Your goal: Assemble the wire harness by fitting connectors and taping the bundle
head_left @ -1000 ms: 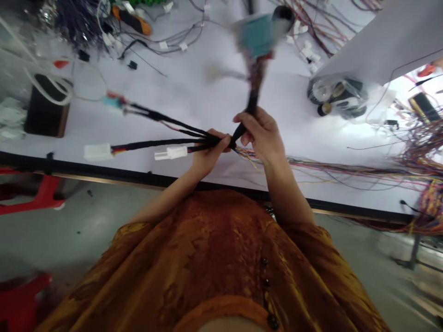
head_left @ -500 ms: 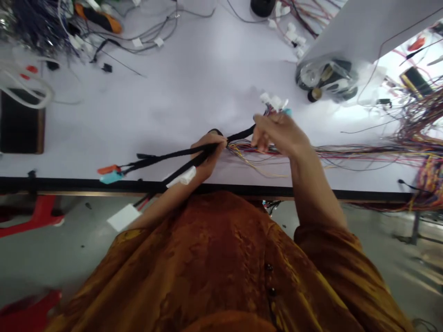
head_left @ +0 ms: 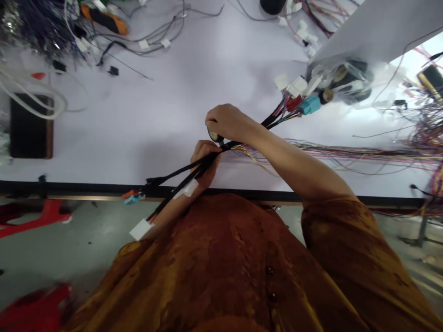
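My left hand (head_left: pixel 205 157) grips a black-taped wire harness (head_left: pixel 180 171) at the point where its branches meet. The branches hang left and down past the table edge, ending in white (head_left: pixel 140 228), orange and teal connectors (head_left: pixel 130 197). My right hand (head_left: pixel 226 121) is closed just above the left one, on a small black tape roll (head_left: pixel 214 136) pressed against the harness junction. Another branch runs up and right to a cluster of white, red and blue connectors (head_left: pixel 298 97). Loose coloured wires (head_left: pixel 346 152) trail right from the junction.
A white table (head_left: pixel 166 101) with a dark front edge carries a black box (head_left: pixel 30 125) at left, tangled wires and an orange-handled tool (head_left: pixel 104 18) at the back, and a bag of tape rolls (head_left: pixel 341 83) at right. Red stools (head_left: pixel 38 216) stand on the floor.
My right hand has crossed from the right over to the junction above my left hand. The connector cluster now lies out to the right, and the taped branches hang lower on the left.
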Demonstrator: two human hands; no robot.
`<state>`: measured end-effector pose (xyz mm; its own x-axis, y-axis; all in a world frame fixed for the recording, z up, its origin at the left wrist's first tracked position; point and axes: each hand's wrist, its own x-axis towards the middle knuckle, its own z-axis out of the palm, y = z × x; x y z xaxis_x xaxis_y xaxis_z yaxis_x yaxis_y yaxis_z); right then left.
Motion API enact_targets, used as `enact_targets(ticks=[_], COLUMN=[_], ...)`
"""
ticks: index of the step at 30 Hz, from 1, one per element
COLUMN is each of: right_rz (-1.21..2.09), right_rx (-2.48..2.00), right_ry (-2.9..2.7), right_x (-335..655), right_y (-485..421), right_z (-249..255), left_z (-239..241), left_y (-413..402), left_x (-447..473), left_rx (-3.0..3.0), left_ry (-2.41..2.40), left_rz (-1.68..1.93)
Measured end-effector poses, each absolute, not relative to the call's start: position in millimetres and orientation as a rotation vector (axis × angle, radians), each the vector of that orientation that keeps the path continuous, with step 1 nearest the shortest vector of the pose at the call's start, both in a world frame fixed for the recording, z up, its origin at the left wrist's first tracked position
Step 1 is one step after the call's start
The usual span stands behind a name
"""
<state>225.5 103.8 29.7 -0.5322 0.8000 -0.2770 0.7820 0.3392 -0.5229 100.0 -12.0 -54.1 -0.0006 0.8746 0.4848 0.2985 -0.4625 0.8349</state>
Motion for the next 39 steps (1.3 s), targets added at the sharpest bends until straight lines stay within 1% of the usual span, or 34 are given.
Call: enact_targets(ticks=[5, 8, 11, 17, 24, 28, 30, 32, 35, 37, 39], right_rz=[0.756, 0.702, 0.719, 0.784, 0.951, 0.971, 0.990, 1.075, 1.363, 1.508, 1.443], right_rx=[-1.523, -1.530, -1.539, -1.633, -1.646, -1.636, -1.625, -1.573, -1.478, -1.494, -1.606], right_ry=[-2.443, -2.313, -2.169, -1.952, -1.917, -1.982, -2.023, -2.035, -1.975, -1.862, -1.731], right_x=[233, 246, 258, 254, 242, 239, 242, 251, 276, 297, 313], right_y=[82, 50, 9, -50, -53, -45, -40, -34, -22, -9, 10], right_z=[56, 56, 41, -4, -35, -41, -35, -21, 13, 38, 56], left_z=[-61, -65, -63, -50, -31, -33, -37, -42, -46, -47, -47], left_y=[-6, -3, -1, 2, 3, 4, 5, 6, 7, 7, 8], left_x=[96, 93, 93, 96, 105, 104, 103, 103, 102, 101, 100], left_rx=[1.743, 1.564, 1.373, 1.311, 1.176, 1.099, 1.031, 0.922, 0.744, 0.683, 0.675], left_ry=[1.145, 1.117, 1.094, 1.137, 1.193, 1.202, 1.181, 1.149, 1.077, 1.042, 1.029], left_rz=[1.503, 1.463, 1.431, 1.389, 1.330, 1.286, 1.268, 1.251, 1.220, 1.196, 1.171])
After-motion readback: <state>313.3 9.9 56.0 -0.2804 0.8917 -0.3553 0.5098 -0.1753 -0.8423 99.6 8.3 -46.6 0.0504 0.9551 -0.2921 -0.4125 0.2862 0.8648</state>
